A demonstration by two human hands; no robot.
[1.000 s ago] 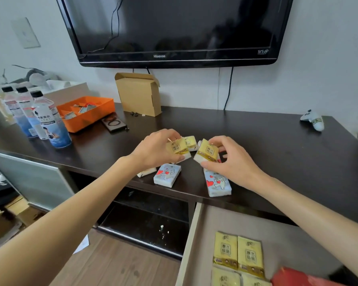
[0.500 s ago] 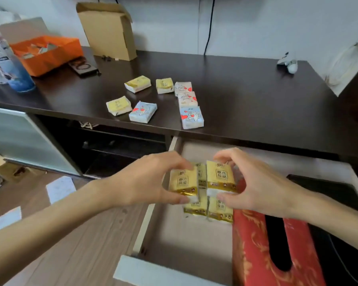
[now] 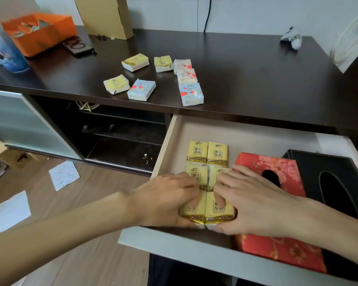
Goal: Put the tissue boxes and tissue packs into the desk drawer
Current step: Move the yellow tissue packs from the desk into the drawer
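Observation:
The drawer [image 3: 167, 145] stands open below the dark desk top. Inside it lie several yellow tissue packs [image 3: 207, 151] in two columns, a red tissue box [image 3: 277, 166] and a black tissue box [image 3: 335, 182]. My left hand [image 3: 165, 201] grips one yellow pack [image 3: 191, 213] at the near end of the left column. My right hand [image 3: 250, 201] grips another yellow pack [image 3: 219, 212] right beside it, against the red box. Both packs rest low in the drawer. On the desk top lie several more packs: yellow ones [image 3: 135, 61] and blue-and-white heart ones [image 3: 191, 93].
At the back left of the desk top [image 3: 256, 79] are an orange tray [image 3: 39, 32], a cardboard box [image 3: 105, 15], a bottle [image 3: 0, 48] and a small dark device [image 3: 79, 46]. A white object [image 3: 292, 39] lies far right. Paper sheets [image 3: 63, 175] lie on the wooden floor.
Both hands lifted a yellow pack each from the desk top, carried them down over the drawer, and now press them onto the drawer floor in front of the earlier packs.

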